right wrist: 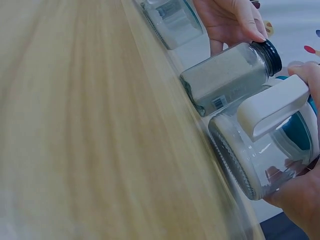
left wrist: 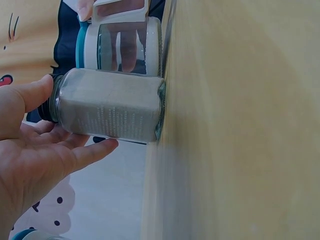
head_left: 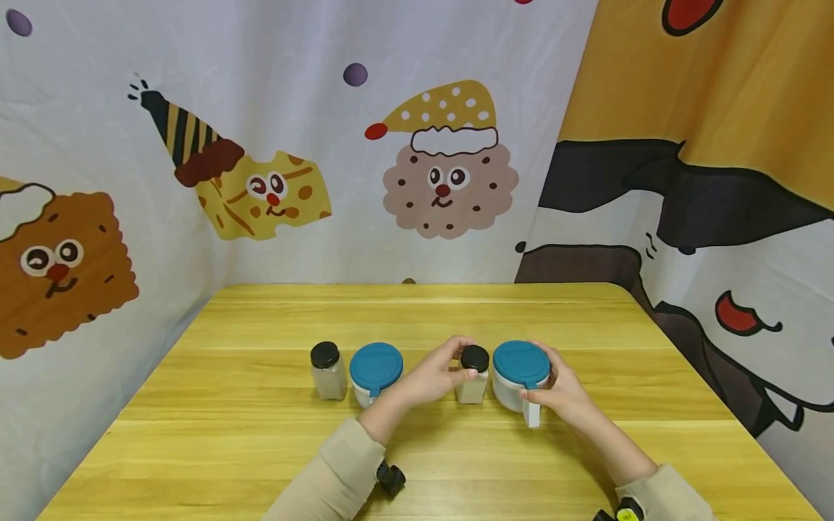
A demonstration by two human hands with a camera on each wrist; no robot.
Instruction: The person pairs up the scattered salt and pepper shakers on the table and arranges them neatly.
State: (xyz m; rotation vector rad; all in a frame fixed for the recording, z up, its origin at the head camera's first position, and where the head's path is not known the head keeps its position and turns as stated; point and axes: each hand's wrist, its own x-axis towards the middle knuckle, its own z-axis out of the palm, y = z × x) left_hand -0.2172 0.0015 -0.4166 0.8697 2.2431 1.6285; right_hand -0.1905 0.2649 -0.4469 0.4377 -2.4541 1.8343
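My left hand [head_left: 433,373] holds a square glass jar [head_left: 472,391] by its black lid, thumb on the near side and fingers behind. Pale powder fills this jar [left wrist: 110,102], which stands upright on the table. Just to its right is a round glass pot [head_left: 507,391] with a blue lid and a white handle [right wrist: 275,107] facing me. My right hand [head_left: 560,383] grips that pot around the lid, thumb near the handle and fingers round the far right side. In the right wrist view, something white lies in the pot's base.
To the left stand another black-lidded jar [head_left: 329,380] and a second blue-lidded pot [head_left: 376,367], partly hidden by my left forearm. All four sit in a rough row on the wooden table [head_left: 260,449]. A cartoon-printed curtain [head_left: 293,94] hangs behind the table's far edge.
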